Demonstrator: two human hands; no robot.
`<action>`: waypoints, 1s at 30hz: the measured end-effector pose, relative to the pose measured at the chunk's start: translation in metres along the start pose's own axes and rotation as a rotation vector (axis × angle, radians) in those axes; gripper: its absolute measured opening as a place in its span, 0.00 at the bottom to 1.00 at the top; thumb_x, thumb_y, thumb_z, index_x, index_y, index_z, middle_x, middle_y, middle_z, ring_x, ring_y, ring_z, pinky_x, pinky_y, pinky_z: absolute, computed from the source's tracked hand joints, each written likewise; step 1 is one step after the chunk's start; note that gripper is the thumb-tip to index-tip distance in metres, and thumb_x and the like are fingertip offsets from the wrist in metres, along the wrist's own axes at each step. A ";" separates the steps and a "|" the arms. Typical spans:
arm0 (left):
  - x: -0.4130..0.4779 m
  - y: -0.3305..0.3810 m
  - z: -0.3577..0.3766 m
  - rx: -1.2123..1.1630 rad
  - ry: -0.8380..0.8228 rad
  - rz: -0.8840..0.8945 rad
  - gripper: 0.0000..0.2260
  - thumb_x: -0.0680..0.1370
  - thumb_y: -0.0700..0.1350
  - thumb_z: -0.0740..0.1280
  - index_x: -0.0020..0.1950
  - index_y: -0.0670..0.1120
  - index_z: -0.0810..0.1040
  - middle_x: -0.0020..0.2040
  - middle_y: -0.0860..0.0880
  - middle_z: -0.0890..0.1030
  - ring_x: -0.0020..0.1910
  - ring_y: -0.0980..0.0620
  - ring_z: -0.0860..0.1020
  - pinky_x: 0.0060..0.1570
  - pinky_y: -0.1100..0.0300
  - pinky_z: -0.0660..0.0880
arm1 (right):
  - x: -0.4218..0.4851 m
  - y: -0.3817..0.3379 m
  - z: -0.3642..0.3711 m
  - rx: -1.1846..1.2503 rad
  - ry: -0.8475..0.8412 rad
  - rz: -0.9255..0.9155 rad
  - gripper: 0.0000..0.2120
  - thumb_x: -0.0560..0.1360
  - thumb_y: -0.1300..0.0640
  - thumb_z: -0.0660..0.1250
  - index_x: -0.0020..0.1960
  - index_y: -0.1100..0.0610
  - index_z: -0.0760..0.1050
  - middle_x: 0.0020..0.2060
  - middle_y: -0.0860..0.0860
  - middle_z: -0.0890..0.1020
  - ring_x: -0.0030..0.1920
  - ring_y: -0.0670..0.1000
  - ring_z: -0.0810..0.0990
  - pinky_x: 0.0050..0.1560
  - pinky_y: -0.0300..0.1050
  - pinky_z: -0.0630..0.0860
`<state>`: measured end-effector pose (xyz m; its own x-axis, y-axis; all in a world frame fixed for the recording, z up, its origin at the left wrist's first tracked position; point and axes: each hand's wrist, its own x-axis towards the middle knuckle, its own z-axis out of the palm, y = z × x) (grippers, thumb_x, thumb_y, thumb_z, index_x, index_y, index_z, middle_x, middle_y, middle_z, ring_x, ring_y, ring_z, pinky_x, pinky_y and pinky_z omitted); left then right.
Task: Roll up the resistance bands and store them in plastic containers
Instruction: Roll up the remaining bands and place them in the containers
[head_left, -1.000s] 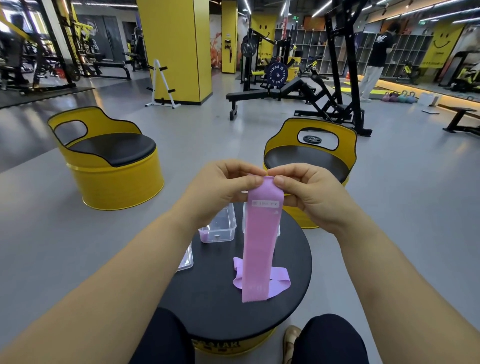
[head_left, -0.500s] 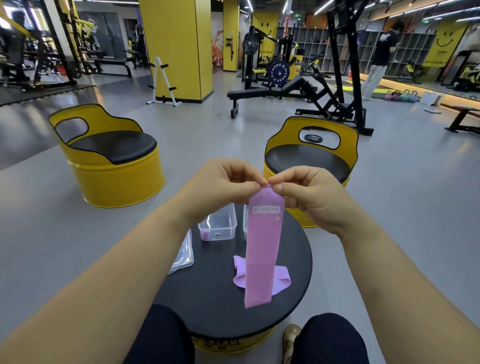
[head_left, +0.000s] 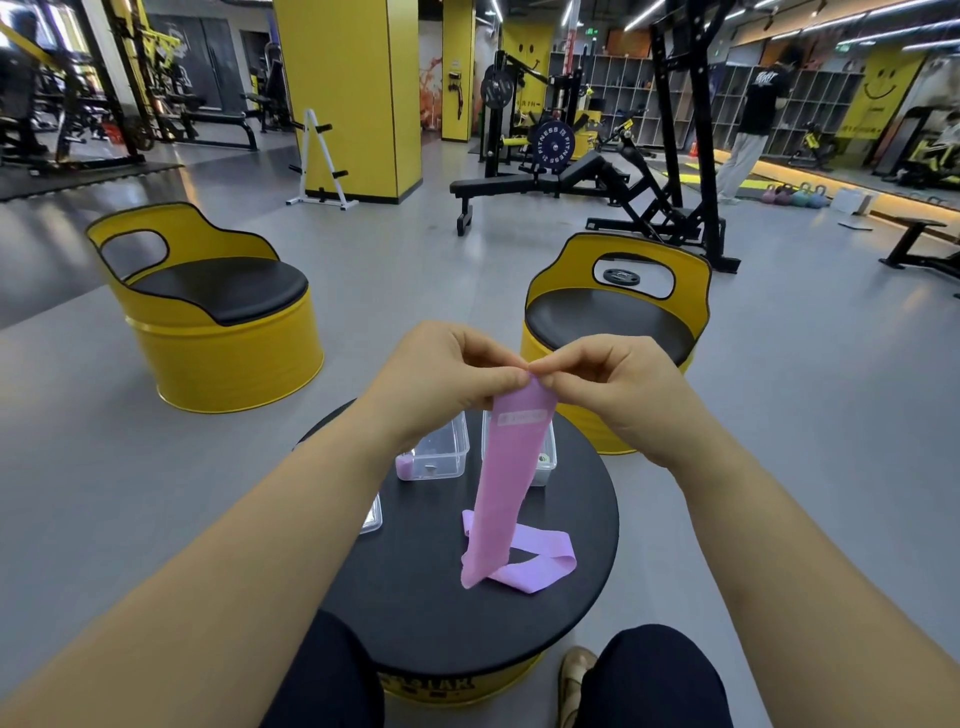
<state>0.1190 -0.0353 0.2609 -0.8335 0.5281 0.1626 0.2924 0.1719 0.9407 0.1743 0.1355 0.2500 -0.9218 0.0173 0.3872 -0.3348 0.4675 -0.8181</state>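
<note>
A pink resistance band (head_left: 503, 483) hangs straight down above the round black table (head_left: 415, 608). My left hand (head_left: 447, 379) and my right hand (head_left: 613, 384) both pinch its top edge, fingertips close together. Under the band's lower end a lilac band (head_left: 535, 558) lies flat on the table. A clear plastic container (head_left: 439, 452) stands behind with a rolled purple band (head_left: 405, 465) inside. A second clear container (head_left: 545, 457) is partly hidden by the hanging band.
A clear lid (head_left: 371, 517) lies at the table's left, mostly hidden by my left forearm. Two yellow barrel chairs (head_left: 218, 312) (head_left: 618, 306) stand beyond the table. My knees are at the near edge. Gym machines and a person (head_left: 753, 104) stand far back.
My fingertips have drawn closer together on the band's top edge, narrowing it. The band's lower end has swung slightly left over the lilac band.
</note>
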 end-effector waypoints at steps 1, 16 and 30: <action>0.000 0.000 0.000 0.029 0.019 0.016 0.03 0.73 0.37 0.71 0.42 0.44 0.83 0.39 0.44 0.84 0.40 0.50 0.83 0.46 0.55 0.81 | 0.000 0.001 0.001 0.024 0.012 0.009 0.10 0.73 0.65 0.69 0.43 0.51 0.82 0.38 0.46 0.85 0.43 0.46 0.84 0.49 0.41 0.80; -0.004 0.006 0.003 0.160 0.102 0.139 0.05 0.73 0.39 0.71 0.39 0.48 0.83 0.39 0.47 0.84 0.40 0.51 0.82 0.46 0.56 0.80 | 0.002 -0.006 0.010 0.146 0.100 0.097 0.04 0.70 0.58 0.71 0.43 0.57 0.81 0.36 0.51 0.84 0.37 0.46 0.84 0.35 0.35 0.78; -0.003 0.008 -0.001 -0.114 -0.019 0.022 0.05 0.72 0.35 0.71 0.42 0.44 0.83 0.35 0.51 0.84 0.36 0.56 0.82 0.37 0.66 0.78 | 0.005 -0.011 0.001 0.331 0.019 0.228 0.10 0.59 0.55 0.73 0.40 0.57 0.82 0.35 0.49 0.85 0.41 0.49 0.84 0.39 0.40 0.80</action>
<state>0.1234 -0.0362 0.2684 -0.8182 0.5464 0.1791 0.2547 0.0652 0.9648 0.1730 0.1298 0.2608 -0.9770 0.1059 0.1851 -0.1697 0.1394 -0.9756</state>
